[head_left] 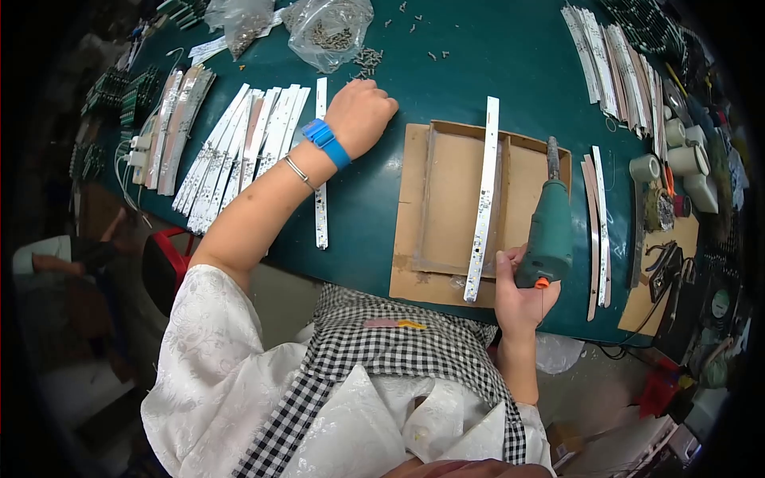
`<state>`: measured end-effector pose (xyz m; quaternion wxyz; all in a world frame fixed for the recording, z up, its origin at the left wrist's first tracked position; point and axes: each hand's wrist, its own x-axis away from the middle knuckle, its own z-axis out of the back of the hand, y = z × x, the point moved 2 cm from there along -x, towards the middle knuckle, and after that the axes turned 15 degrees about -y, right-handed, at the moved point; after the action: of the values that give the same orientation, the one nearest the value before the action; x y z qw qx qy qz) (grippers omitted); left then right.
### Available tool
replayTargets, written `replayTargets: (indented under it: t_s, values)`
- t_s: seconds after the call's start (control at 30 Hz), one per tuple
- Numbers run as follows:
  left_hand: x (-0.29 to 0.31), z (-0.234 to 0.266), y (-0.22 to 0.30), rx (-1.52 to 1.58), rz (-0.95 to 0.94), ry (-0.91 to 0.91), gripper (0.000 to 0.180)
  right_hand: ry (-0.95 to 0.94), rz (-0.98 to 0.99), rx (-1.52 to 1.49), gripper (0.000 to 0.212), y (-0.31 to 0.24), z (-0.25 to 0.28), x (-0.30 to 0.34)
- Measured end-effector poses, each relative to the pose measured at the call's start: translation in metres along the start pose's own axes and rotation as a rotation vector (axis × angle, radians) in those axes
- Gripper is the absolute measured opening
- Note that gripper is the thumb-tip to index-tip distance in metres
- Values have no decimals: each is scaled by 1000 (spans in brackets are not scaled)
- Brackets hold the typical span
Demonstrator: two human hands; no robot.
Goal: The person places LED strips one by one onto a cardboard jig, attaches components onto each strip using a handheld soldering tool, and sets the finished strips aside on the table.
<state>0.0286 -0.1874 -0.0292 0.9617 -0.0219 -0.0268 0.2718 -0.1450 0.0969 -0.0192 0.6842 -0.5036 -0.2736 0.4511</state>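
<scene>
My left hand (360, 118) reaches out to the near edge of a small heap of metal screws (369, 60). Its fingers are curled, and the fingertips are hidden behind the knuckles. Under that wrist lies a single white LED circuit strip (321, 215) on the green table. My right hand (522, 299) is wrapped round the lower part of a green electric screwdriver (550, 227), its tip pointing away from me. Left of the tool, another LED strip (483, 199) lies lengthwise across a shallow brown cardboard box (410, 183) with a divider.
Many white strips (231, 159) lie fanned out at the left, with bundled strips (179, 127) beyond. Clear plastic bags (327, 32) of screws stand at the back. Loose strips (598, 231) lie right of the box; tape rolls (645, 168) and pliers (663, 267) are at the far right.
</scene>
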Motion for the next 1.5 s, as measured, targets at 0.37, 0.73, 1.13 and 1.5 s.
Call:
replayTargets:
  t_s: [0.37, 0.73, 1.13, 1.5]
  values:
    - [-2, 5, -5, 348, 128, -10, 14, -2, -33, -332, 34, -14, 10, -1]
    - [-9, -8, -15, 456, 121, 6, 11, -9, -44, -301, 47, -10, 13, 3]
    - [25, 55, 59, 1064, -17, 95, 8, 10, -52, -397, 55, -20, 16, 3]
    - [53, 47, 138, 2185, -92, -348, 14, -221, 167, -434, 34, -40, -8, -13]
